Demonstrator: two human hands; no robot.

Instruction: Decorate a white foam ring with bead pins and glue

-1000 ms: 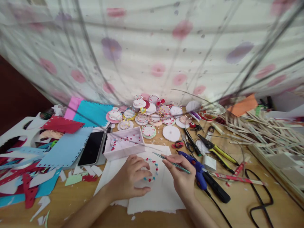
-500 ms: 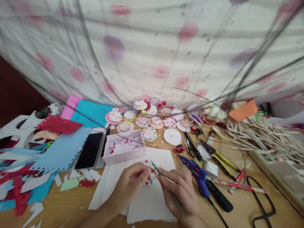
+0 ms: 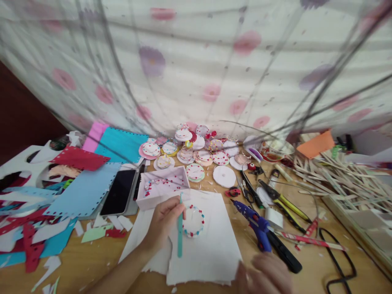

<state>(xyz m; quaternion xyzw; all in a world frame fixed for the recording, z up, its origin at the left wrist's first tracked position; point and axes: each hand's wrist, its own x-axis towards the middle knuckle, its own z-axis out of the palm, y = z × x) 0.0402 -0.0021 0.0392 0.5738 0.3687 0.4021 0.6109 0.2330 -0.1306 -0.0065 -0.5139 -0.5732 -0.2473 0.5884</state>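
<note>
My left hand (image 3: pixel 167 220) is closed around a pair of teal tweezers (image 3: pixel 179 241), held upright with the thin tip pointing away from me. Just right of the fingers lies a white paper disc (image 3: pixel 193 222) ringed with small red, blue and white beads. It rests on white paper sheets (image 3: pixel 211 257). Smeared by motion, my right hand (image 3: pixel 263 273) is at the bottom edge, right of the paper and below the glue gun (image 3: pixel 252 222); its fingers do not show clearly.
A white box (image 3: pixel 165 188) of loose beads stands behind the paper. Several decorated discs (image 3: pixel 196 173) crowd the back. Right are pliers (image 3: pixel 284 204), a black-handled tool (image 3: pixel 284 253) and wooden strips (image 3: pixel 330 175). A phone (image 3: pixel 119 192) and paper scraps (image 3: pixel 30 241) lie left.
The tweezers have passed from my right hand to my left. My right hand has moved down and right, away from the beaded disc, which now shows more fully.
</note>
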